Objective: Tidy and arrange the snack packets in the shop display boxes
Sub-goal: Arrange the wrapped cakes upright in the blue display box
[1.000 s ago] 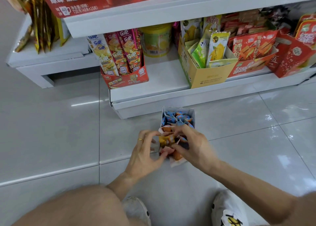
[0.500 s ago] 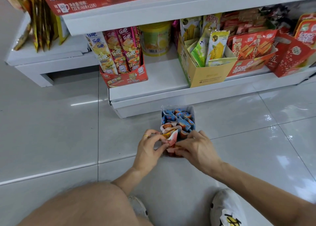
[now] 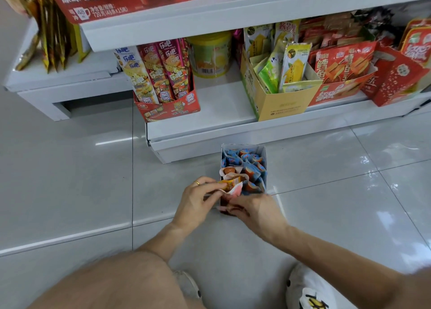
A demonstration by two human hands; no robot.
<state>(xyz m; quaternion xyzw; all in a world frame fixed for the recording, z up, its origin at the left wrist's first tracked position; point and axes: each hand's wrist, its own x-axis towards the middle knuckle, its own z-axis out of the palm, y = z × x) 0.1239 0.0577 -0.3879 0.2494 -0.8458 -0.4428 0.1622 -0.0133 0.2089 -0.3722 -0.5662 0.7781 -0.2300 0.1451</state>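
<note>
Left hand (image 3: pixel 198 203), ring on one finger, is seen at the near-left corner of the small display box (image 3: pixel 263 150); an orange snack packet (image 3: pixel 229 184) is pinched between thumb and fingertips, just above the box's near end. Box is set on the floor tiles (image 3: pixel 70 168), directly in front of the bottom shelf (image 3: pixel 224 103), long axis running away from the person toward the shelf. Blue packets (image 3: pixel 242 159) are packed into the far half of the box; orange-and-white ones are bunched in the near half. Right hand (image 3: pixel 254 209) is laid over the box's near-right end, fingers curled down into it; what is gripped there cannot be told, contents hidden by the knuckles. Key relation: the pinched packet is already over the near end, so only a short drop inward is judged necessary, left hand nearer. Risk judged: neighbouring packets may be pushed out of line.
</note>
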